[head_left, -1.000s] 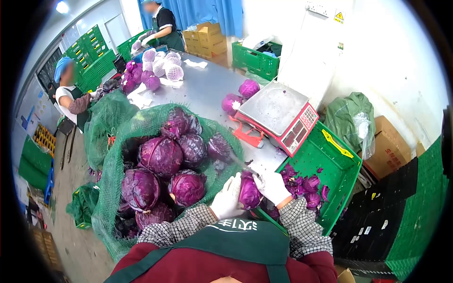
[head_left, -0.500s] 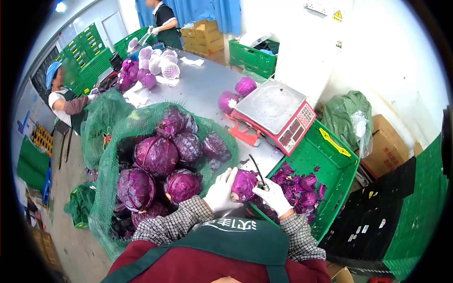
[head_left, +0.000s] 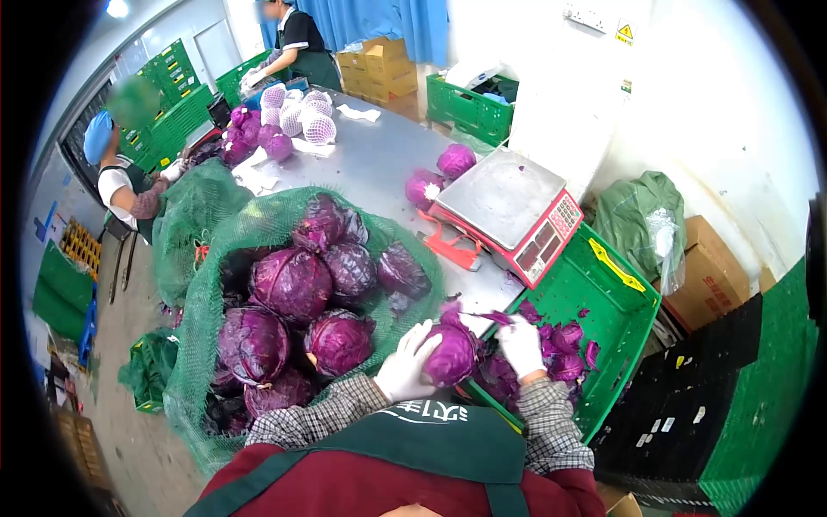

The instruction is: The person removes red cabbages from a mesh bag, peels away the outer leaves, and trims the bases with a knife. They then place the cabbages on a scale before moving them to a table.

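Note:
My left hand (head_left: pixel 407 365), in a white glove, supports a red cabbage (head_left: pixel 450 355) from its left side, just in front of my apron. On its right, my gloved right hand (head_left: pixel 521 346) is closed, with a strip of purple cabbage leaf (head_left: pixel 498 318) at its fingertips. The dark curved tool seen earlier in that hand cannot be made out now. Loose cabbage leaves (head_left: pixel 564 351) lie under and beside the right hand in a green crate (head_left: pixel 616 323). Left of my hands, a green mesh sack (head_left: pixel 194 379) holds several red cabbages (head_left: pixel 290 284).
A red scale (head_left: pixel 508 202) stands on the metal table (head_left: pixel 370 164), with an orange-handled tool (head_left: pixel 452 250) and two cabbages (head_left: pixel 455 161) beside it. Net-wrapped cabbages (head_left: pixel 317 127) sit farther back. Two co-workers (head_left: pixel 301 47) stand at the table's far and left sides.
My right hand has moved up and away from the cabbage, and a leaf strip now stretches between them. The cabbage has turned in my left hand. The far co-worker's arms have lowered.

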Action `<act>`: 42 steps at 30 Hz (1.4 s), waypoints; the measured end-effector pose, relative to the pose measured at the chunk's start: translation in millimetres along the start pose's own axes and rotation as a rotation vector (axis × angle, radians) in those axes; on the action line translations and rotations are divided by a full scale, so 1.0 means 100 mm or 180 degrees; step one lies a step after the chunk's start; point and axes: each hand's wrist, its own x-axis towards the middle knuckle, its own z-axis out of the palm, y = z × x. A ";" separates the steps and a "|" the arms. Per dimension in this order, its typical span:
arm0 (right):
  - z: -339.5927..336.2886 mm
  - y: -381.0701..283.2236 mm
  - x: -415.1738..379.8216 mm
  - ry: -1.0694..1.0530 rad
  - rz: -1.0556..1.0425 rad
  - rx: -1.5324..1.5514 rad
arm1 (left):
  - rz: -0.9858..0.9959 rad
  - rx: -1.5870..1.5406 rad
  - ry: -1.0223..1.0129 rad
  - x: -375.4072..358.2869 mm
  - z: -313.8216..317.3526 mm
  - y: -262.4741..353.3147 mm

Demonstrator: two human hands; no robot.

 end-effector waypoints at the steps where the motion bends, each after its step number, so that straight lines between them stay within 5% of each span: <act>1: -0.04 0.26 -0.03 0.0148 0.0379 0.0126 | 0.0107 -0.0171 0.0224 -0.07 0.05 -0.07; 5: -0.18 1.22 -0.34 0.0306 0.1019 0.0963 | 0.0225 -0.0477 0.0465 -0.21 0.08 -0.27; 10: -0.49 -0.60 -0.28 -0.1316 0.1188 0.2084 | 0.0040 -0.0497 0.0264 -0.14 0.02 -0.26; 13: -0.26 -0.85 -0.27 -0.1996 0.1377 0.1993 | 0.0112 -0.0639 0.0087 -0.15 -0.10 -0.25; 16: -0.21 -0.85 -0.25 -0.1778 0.0567 0.1584 | -0.0452 -0.0787 -0.0093 -0.05 -0.26 -0.17; 20: -0.17 -0.79 -0.25 -0.1858 0.0205 0.1415 | -0.0554 -0.0523 0.0227 0.15 -0.11 -0.09; 22: -0.15 -0.75 -0.25 -0.1853 0.0105 0.1130 | -0.0928 -0.0775 -0.0142 0.16 -0.08 -0.06; 25: 0.03 -0.57 -0.32 -0.1499 -0.0286 0.1504 | -0.0746 -0.0951 0.0032 0.12 -0.06 -0.07; 29: 0.08 -0.62 -0.25 -0.0724 -0.0312 0.0619 | -0.0714 -0.0938 0.0175 0.04 -0.07 -0.03; 32: 0.37 0.15 -0.18 -0.0005 -0.0228 0.0281 | -0.0349 -0.1097 0.0403 -0.12 -0.04 -0.14; 34: 0.13 0.72 -0.25 -0.0177 0.0600 0.2305 | -0.0569 -0.1196 0.0342 -0.25 -0.04 -0.23; 35: -0.06 0.96 -0.31 -0.0040 0.0960 0.2352 | -0.0748 -0.1379 0.0321 -0.27 -0.05 -0.28; 38: -0.40 1.29 -0.52 0.0250 0.1499 0.0792 | -0.0888 -0.1538 0.0123 -0.24 -0.10 -0.30; 39: -0.64 0.78 -0.46 -0.0275 0.1738 0.0146 | -0.0781 -0.1380 0.0099 -0.21 -0.10 -0.28; 40: -0.55 0.70 -0.43 -0.0199 0.0796 0.0499 | -0.0668 -0.1215 0.0074 -0.17 -0.11 -0.25; 42: -0.50 -0.45 -0.31 -0.0426 0.1483 0.2061 | -0.0413 -0.0968 0.0066 -0.10 -0.09 -0.17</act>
